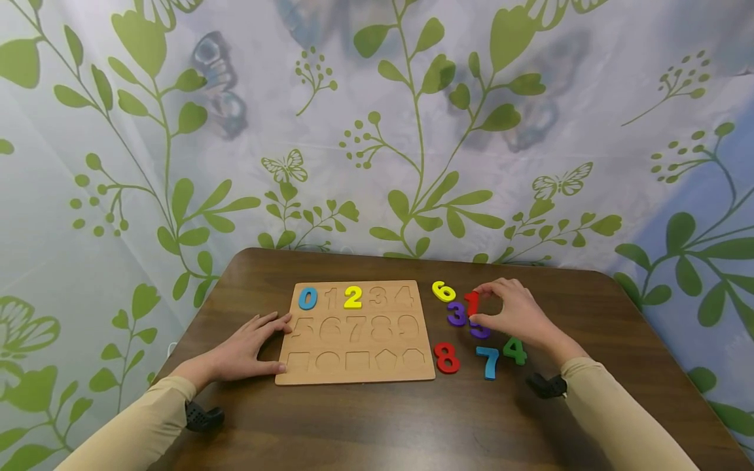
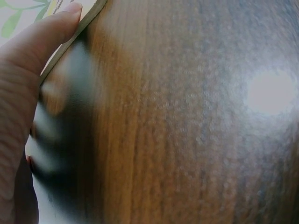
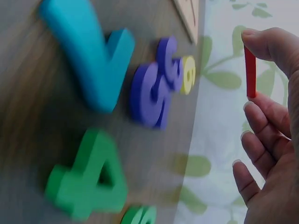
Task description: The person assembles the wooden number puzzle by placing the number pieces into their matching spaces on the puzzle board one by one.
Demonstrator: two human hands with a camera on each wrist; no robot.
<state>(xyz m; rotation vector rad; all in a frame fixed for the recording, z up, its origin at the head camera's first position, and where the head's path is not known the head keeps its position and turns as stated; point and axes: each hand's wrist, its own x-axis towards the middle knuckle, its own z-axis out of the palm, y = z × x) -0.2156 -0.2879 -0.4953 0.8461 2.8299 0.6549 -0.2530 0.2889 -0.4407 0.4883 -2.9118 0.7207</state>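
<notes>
My right hand [image 1: 518, 315] pinches a red number 1 [image 1: 472, 303] between thumb and fingertips. In the right wrist view the red number 1 [image 3: 250, 72] shows edge-on, held above the table. Below it lie a purple 5 [image 1: 480, 332], partly covered, and a purple 3 [image 1: 456, 314]. My left hand [image 1: 244, 350] touches the left edge of a wooden number board [image 1: 359, 375], its thumb [image 2: 65, 22] at the rim in the left wrist view. A blue 0 [image 1: 302, 299] and a yellow 2 [image 1: 353, 299] sit in the board's top row; other recesses show bare wood.
Right of the board lie a yellow 6 [image 1: 436, 292], a red 8 [image 1: 446, 359], a blue 7 [image 1: 489, 366] and a green 4 [image 1: 514, 352]. Another green piece [image 3: 133, 216] is partly cut off in the right wrist view. A leaf-patterned cloth [image 1: 365, 176] hangs behind the brown table [image 1: 330, 425].
</notes>
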